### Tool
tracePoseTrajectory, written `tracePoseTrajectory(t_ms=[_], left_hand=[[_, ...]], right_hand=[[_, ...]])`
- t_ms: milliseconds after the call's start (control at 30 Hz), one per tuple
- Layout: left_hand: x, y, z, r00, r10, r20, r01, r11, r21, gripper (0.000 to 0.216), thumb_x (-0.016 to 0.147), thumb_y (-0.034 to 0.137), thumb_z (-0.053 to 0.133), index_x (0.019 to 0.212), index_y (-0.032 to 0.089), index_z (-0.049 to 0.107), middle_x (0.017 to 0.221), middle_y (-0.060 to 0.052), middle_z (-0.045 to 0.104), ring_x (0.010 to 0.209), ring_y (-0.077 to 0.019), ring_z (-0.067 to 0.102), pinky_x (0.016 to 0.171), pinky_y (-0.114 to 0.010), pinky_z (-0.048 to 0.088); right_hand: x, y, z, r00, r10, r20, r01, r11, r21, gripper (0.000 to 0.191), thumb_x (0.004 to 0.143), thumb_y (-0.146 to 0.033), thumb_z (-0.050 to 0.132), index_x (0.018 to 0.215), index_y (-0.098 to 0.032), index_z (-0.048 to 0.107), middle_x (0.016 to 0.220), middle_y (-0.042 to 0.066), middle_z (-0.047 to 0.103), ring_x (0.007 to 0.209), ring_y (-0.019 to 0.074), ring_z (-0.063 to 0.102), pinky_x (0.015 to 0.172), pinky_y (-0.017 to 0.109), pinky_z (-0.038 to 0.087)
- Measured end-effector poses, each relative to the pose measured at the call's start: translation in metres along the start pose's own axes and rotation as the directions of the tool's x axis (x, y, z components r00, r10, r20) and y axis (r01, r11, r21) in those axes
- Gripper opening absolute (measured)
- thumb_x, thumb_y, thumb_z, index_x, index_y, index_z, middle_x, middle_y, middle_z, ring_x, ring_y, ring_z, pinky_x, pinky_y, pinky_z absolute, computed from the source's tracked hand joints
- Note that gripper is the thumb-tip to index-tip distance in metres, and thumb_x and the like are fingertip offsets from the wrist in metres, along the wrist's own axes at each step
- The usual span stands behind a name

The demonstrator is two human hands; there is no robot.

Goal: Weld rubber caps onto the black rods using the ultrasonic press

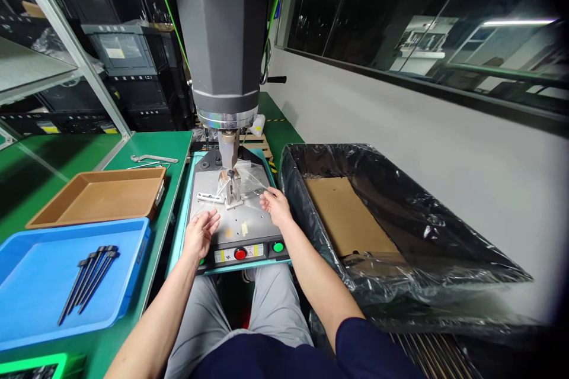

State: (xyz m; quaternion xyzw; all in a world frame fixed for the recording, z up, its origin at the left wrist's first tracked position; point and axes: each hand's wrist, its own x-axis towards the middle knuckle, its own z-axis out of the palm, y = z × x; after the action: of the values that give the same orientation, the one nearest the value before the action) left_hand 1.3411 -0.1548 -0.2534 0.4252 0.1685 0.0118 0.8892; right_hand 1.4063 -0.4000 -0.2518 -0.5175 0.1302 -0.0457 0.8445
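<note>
My left hand [202, 234] is closed in a pinch at the front left of the grey machine plate [258, 226], at the lower end of a thin clear strip [219, 194]. My right hand [276, 206] pinches a second thin clear strip [254, 179] on the right. Both strips run in towards a small metal fixture [232, 189] in the middle of the plate. A black-headed part [230, 174] stands upright in the fixture, directly beneath the press's metal horn [228, 149]. The fingertips hide the strips' ends.
On the green bench at left are a blue tray [26, 249] with several black-headed rods [91, 278], a brown tray [95, 222] and a wrench [155, 158]. A plastic-lined box [306, 219] stands at right. Red [240, 254] and green [278, 247] buttons front the machine.
</note>
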Motion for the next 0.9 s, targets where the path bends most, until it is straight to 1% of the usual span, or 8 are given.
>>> tracePoseTrajectory(t_ms=[200, 300, 367, 433, 533, 633, 767, 900], left_hand=[[-0.008, -0.005, -0.005, 0.988, -0.152, 0.017, 0.151, 0.986, 0.070, 0.027, 0.076, 0.028, 0.078, 0.094, 0.015, 0.063, 0.113, -0.018, 0.069, 0.093, -0.0235, 0.072, 0.082, -0.034, 0.058], [-0.024, -0.011, -0.019, 0.975, -0.220, -0.015, 0.219, 0.954, 0.204, 0.032, 0.072, 0.029, 0.081, 0.094, 0.014, 0.064, 0.108, -0.018, 0.071, 0.089, -0.0236, 0.072, 0.077, -0.033, 0.058], [-0.038, -0.016, -0.037, 0.993, -0.092, -0.073, 0.113, 0.926, 0.360, 0.035, 0.070, 0.032, 0.082, 0.096, 0.015, 0.066, 0.102, -0.016, 0.071, 0.090, -0.0246, 0.071, 0.077, -0.034, 0.057], [-0.051, -0.019, -0.061, 0.976, 0.177, -0.123, -0.080, 0.827, 0.557, 0.036, 0.072, 0.037, 0.079, 0.100, 0.017, 0.067, 0.105, -0.014, 0.070, 0.098, -0.0265, 0.068, 0.085, -0.038, 0.055], [-0.062, -0.020, -0.096, 0.839, 0.534, -0.100, -0.236, 0.523, 0.819, 0.046, 0.073, 0.039, 0.075, 0.114, 0.021, 0.064, 0.127, -0.013, 0.060, 0.122, -0.0313, 0.055, 0.108, -0.045, 0.040], [-0.059, -0.025, -0.118, 0.824, 0.562, -0.066, -0.189, 0.382, 0.905, 0.067, 0.068, 0.039, 0.078, 0.128, 0.019, 0.055, 0.139, -0.016, 0.051, 0.133, -0.0349, 0.043, 0.114, -0.048, 0.029], [-0.048, -0.035, -0.128, 0.909, 0.412, -0.071, -0.137, 0.453, 0.881, 0.063, 0.068, 0.043, 0.078, 0.124, 0.020, 0.059, 0.128, -0.015, 0.058, 0.122, -0.0344, 0.053, 0.108, -0.046, 0.036], [-0.042, -0.039, -0.130, 0.906, 0.415, -0.080, -0.152, 0.498, 0.854, 0.059, 0.065, 0.046, 0.080, 0.117, 0.023, 0.063, 0.122, -0.013, 0.062, 0.117, -0.0340, 0.056, 0.105, -0.045, 0.038]], right_hand=[[-0.002, 0.011, -0.010, 0.998, 0.014, -0.058, -0.018, 0.998, -0.060, 0.045, 0.070, -0.038, 0.077, 0.106, -0.020, 0.058, 0.081, 0.003, 0.070, 0.063, 0.0132, 0.065, 0.054, 0.023, 0.051], [-0.010, 0.022, -0.029, 0.983, -0.101, -0.150, 0.074, 0.982, -0.177, 0.044, 0.071, -0.041, 0.073, 0.107, -0.018, 0.060, 0.092, 0.005, 0.070, 0.074, 0.0153, 0.066, 0.062, 0.026, 0.053], [-0.023, 0.032, -0.049, 0.946, -0.256, -0.197, 0.180, 0.924, -0.337, 0.042, 0.076, -0.043, 0.066, 0.108, -0.017, 0.061, 0.099, 0.009, 0.069, 0.085, 0.0189, 0.066, 0.073, 0.032, 0.054], [-0.041, 0.045, -0.074, 0.881, -0.433, -0.189, 0.264, 0.783, -0.563, 0.038, 0.081, -0.041, 0.059, 0.110, -0.016, 0.063, 0.108, 0.013, 0.067, 0.100, 0.0237, 0.063, 0.086, 0.040, 0.052], [-0.070, 0.066, -0.110, 0.809, -0.581, -0.091, 0.264, 0.497, -0.827, 0.043, 0.083, -0.040, 0.055, 0.118, -0.016, 0.062, 0.126, 0.017, 0.059, 0.121, 0.0299, 0.052, 0.104, 0.050, 0.040], [-0.088, 0.085, -0.134, 0.877, -0.480, -0.019, 0.222, 0.439, -0.871, 0.060, 0.085, -0.047, 0.053, 0.136, -0.016, 0.050, 0.135, 0.020, 0.052, 0.127, 0.0317, 0.049, 0.105, 0.052, 0.039], [-0.092, 0.097, -0.147, 0.937, -0.343, 0.070, 0.222, 0.426, -0.877, 0.074, 0.085, -0.054, 0.054, 0.146, -0.016, 0.039, 0.140, 0.020, 0.049, 0.130, 0.0325, 0.048, 0.105, 0.049, 0.041], [-0.089, 0.101, -0.149, 0.939, -0.328, 0.102, 0.231, 0.383, -0.895, 0.075, 0.085, -0.053, 0.054, 0.147, -0.015, 0.037, 0.141, 0.021, 0.048, 0.131, 0.0342, 0.047, 0.107, 0.050, 0.040]])
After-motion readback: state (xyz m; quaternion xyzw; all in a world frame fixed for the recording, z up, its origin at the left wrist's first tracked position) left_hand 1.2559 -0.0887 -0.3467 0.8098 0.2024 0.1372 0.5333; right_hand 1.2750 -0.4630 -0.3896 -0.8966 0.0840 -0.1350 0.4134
